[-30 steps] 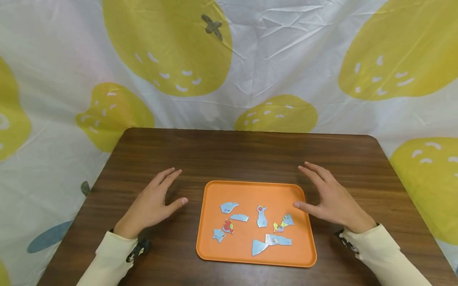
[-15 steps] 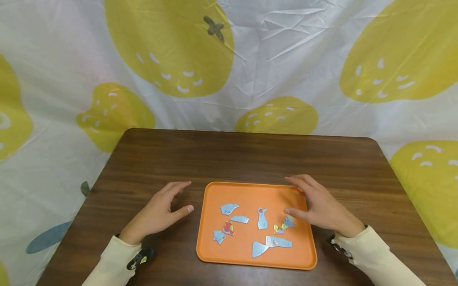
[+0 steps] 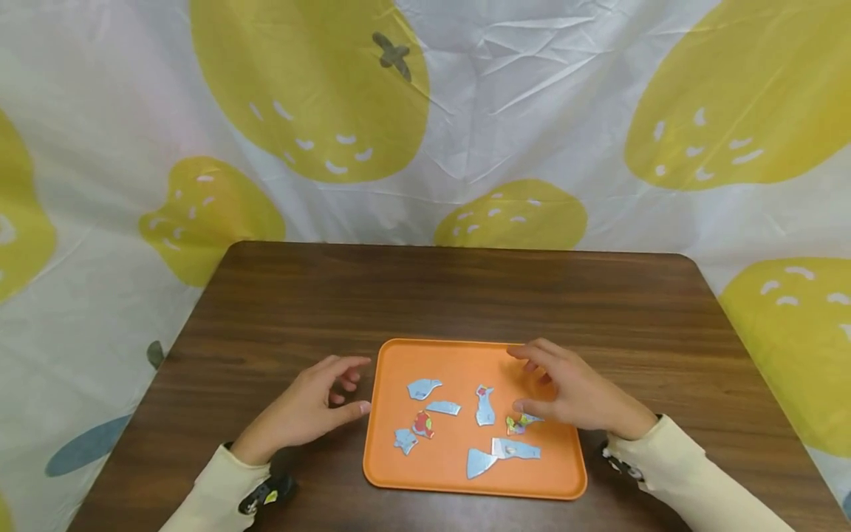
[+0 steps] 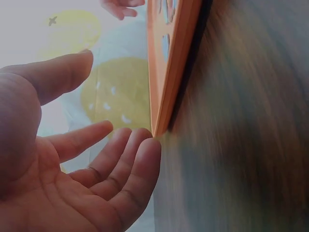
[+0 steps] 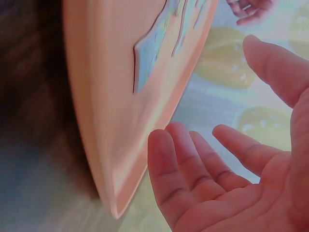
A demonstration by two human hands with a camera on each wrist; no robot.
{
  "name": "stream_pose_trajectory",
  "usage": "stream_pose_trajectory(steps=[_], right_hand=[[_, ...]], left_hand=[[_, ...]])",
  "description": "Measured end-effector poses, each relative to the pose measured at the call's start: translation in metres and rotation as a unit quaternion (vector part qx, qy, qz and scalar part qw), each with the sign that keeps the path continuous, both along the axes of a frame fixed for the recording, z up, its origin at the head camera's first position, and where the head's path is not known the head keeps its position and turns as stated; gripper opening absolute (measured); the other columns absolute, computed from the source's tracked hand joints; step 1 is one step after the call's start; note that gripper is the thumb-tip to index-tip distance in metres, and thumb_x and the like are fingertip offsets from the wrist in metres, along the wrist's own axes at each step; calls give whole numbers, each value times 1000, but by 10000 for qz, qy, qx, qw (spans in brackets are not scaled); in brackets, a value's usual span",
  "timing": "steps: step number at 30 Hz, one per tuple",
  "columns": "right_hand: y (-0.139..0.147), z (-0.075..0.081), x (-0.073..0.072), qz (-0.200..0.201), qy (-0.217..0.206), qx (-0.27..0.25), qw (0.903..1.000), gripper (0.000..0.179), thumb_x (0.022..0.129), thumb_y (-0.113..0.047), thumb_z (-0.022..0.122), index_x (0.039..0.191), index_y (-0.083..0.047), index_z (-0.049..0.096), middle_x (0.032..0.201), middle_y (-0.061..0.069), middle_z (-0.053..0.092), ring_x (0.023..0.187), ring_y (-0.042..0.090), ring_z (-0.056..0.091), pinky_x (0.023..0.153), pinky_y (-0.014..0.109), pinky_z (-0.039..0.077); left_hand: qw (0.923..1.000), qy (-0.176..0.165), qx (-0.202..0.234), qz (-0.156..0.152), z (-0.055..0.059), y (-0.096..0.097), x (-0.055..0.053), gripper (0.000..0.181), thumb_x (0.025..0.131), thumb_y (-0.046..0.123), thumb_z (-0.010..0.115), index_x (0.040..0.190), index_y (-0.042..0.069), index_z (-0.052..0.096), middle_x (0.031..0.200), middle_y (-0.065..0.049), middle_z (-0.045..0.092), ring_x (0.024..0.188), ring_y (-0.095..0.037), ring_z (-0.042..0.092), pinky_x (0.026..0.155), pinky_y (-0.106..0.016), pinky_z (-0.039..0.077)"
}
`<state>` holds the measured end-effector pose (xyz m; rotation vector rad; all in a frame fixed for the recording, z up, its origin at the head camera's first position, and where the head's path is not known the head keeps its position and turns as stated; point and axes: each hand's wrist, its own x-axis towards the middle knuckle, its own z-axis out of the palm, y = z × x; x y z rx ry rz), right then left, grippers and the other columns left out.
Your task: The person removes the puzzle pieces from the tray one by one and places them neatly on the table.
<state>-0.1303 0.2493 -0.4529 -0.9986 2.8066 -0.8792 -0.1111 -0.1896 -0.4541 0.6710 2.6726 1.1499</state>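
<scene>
An orange tray (image 3: 459, 360) carries several flat, irregular puzzle pieces, mostly light blue with printed bits. My left hand (image 3: 302, 410) hovers at the tray's left edge, fingers loosely bent, holding nothing; in the left wrist view its fingertips come close to the tray rim (image 4: 166, 101). Above the tray's right side is my right hand (image 3: 575, 391), relaxed and holding nothing. It partly hides a yellow-and-blue piece (image 3: 515, 425). A narrow piece with a red mark (image 3: 485, 408) lies left of that hand. A red piece (image 3: 422, 424) touches or nearly touches a star-like blue piece (image 3: 405, 441).
The tray sits on a dark wooden table (image 3: 399, 288). Behind the table hangs a white cloth (image 3: 459, 96) with large yellow fruit prints. Two blue pieces, one wedge-shaped (image 3: 480, 463) and one long (image 3: 517, 448), lie near the tray's front.
Both hands have moved inward: the left one rightward to the tray's edge, the right one leftward over the tray. The fingers have bent a little more. The pieces have stayed put.
</scene>
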Motion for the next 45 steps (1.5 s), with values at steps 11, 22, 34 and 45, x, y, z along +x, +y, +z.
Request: stream_pose_trajectory(steps=[11, 22, 34, 45], right_hand=[[-15, -6, -1, 279, -718, -174, 9969, 67, 88, -32, 88, 142, -4, 61, 109, 4, 65, 90, 15, 61, 74, 28, 55], [-24, -7, -3, 203, -1342, -525, 9894, 61, 84, -24, 91, 135, -2, 65, 109, 7, 69, 84, 13, 59, 74, 25, 51], [-34, -22, -3, 170, -1466, -319, 9885, 62, 81, -29, 94, 132, -6, 68, 104, 3, 62, 76, 7, 52, 69, 22, 48], [-40, -21, -6, 77, -1180, 38, 9930, 49, 77, -27, 97, 118, -14, 72, 100, -4, 63, 88, 9, 54, 77, 24, 47]], left_hand=[[9968, -769, 193, -138, -14, 5, -1, 70, 85, 27, 90, 144, 5, 59, 118, -10, 64, 101, -19, 68, 80, -25, 60], [9868, -1552, 439, -122, -12, 11, -5, 70, 84, 20, 91, 144, 5, 59, 115, -12, 65, 90, -12, 75, 74, -24, 59], [9766, -1989, 800, -170, -19, 11, -6, 68, 86, 5, 87, 147, 3, 56, 114, -14, 63, 88, -16, 76, 74, -24, 59], [9744, -2081, 839, -152, -18, 10, -7, 68, 88, 2, 84, 149, 3, 53, 113, -14, 61, 89, -18, 74, 73, -25, 58]])
